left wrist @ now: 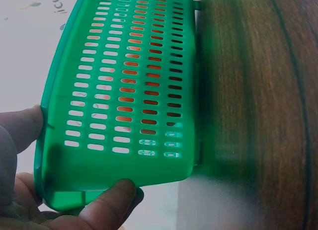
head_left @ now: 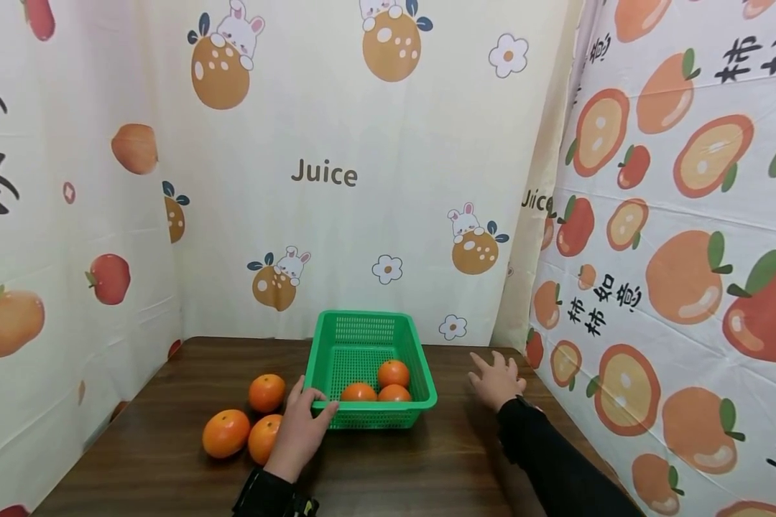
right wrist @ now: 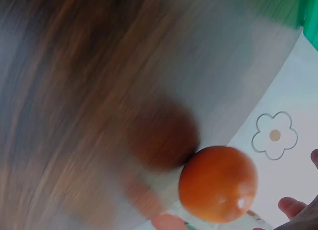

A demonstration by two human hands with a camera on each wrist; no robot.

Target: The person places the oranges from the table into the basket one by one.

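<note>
Pinching the green basket [head_left: 370, 337] rim, left hand [head_left: 300, 431]; right hand [head_left: 496, 380] spread open.

Green slotted basket [head_left: 368, 362], upright, near-left corner gripped by left hand [head_left: 299, 431]. Three oranges [head_left: 393, 374] inside; one orange [right wrist: 218, 184] on desk just before right hand [head_left: 496, 382] fingertips

In front of me a dark wooden table [head_left: 388, 467] fills a corner hung with cream fruit-print cloths [head_left: 336, 143]; the far one reads "Juice" [head_left: 324, 173].
</note>
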